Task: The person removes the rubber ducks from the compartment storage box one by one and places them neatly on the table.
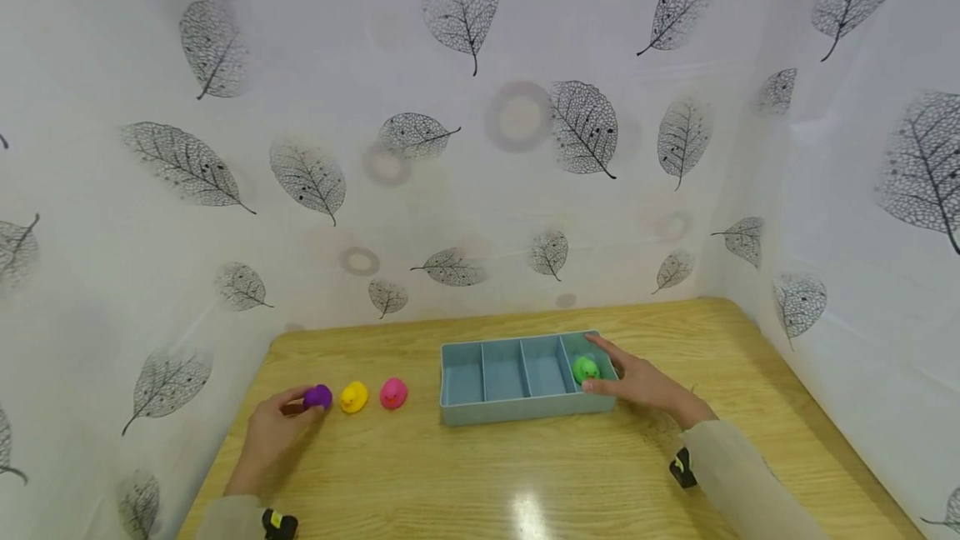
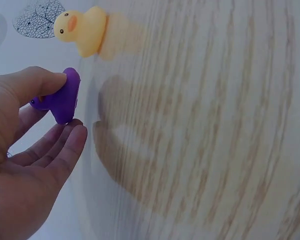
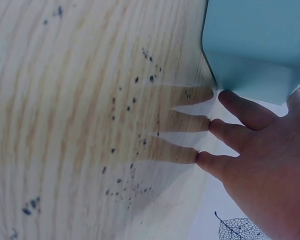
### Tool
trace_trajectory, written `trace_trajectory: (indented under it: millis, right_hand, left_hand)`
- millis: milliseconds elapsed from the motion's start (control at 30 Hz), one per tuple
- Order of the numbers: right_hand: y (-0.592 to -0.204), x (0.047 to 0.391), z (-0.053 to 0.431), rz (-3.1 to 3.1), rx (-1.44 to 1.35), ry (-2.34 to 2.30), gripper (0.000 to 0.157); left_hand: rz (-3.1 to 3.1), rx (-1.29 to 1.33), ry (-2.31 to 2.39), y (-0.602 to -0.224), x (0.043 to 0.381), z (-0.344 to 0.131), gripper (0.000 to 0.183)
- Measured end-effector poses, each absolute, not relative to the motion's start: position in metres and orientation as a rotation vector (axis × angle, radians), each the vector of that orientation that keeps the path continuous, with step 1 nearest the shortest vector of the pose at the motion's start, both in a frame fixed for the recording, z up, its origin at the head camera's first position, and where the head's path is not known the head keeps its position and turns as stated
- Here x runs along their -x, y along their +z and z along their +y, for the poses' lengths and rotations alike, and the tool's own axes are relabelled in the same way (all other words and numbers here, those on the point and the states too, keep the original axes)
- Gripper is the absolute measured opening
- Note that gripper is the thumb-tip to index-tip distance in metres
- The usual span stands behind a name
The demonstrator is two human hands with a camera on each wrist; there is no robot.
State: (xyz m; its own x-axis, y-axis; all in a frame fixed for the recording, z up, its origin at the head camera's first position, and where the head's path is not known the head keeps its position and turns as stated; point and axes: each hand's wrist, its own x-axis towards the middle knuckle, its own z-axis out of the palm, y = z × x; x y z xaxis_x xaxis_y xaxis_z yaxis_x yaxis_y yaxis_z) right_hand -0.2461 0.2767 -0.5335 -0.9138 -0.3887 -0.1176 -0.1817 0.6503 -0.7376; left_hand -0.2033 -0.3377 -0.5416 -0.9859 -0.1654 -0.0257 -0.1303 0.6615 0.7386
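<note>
At the left of the table, my left hand (image 1: 273, 432) pinches a purple rubber duck (image 2: 65, 102) between thumb and fingers. That duck is tilted, close over the tabletop, partly covered by the thumb. A yellow duck (image 1: 354, 397) stands just right of it, followed by a pink duck (image 1: 393, 392). My right hand (image 1: 641, 382) spans the right end of a blue-green divided box (image 1: 525, 409), thumb and index finger at its rims. In the right wrist view, other fingers (image 3: 240, 135) stretch down outside the end wall. A green duck (image 1: 585, 369) sits in the rightmost compartment.
The light wood-grain table (image 1: 480, 473) carries everything. White sheets with a leaf print (image 1: 517, 215) stand along its back and both sides. Dark specks (image 3: 135, 100) mark the tabletop by the right hand.
</note>
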Motion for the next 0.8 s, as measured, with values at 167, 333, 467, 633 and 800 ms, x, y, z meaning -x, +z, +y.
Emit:
trace_trajectory:
  millis: [167, 333, 467, 633, 800]
  right_hand:
    - [-0.5333, 0.2460, 0.2762, 2.605, 0.466, -1.130, 0.094]
    - [-0.5336, 0.2460, 0.2759, 2.608, 0.464, -1.131, 0.093]
    - [-0.5332, 0.2453, 0.2759, 2.606, 0.461, -1.133, 0.092]
    - [-0.5323, 0.2443, 0.2756, 2.609, 0.464, -1.132, 0.092]
    - [-0.5309, 0.2440, 0.2753, 2.605, 0.465, -1.134, 0.092]
  left_hand:
    - [-2.817, -0.252, -1.229, -0.5427, 0.2030, -0.3362, 0.053]
    - [-2.818, -0.264, -1.233, -0.5430, 0.2051, -0.3350, 0.053]
    - [-2.820, -0.237, -1.225, -0.5445, 0.2075, -0.3349, 0.052]
    - [-2.841, -0.195, -1.196, -0.5470, 0.2093, -0.3358, 0.050]
    - [-2.849, -0.181, -1.167, -0.5481, 0.2112, -0.3370, 0.049]
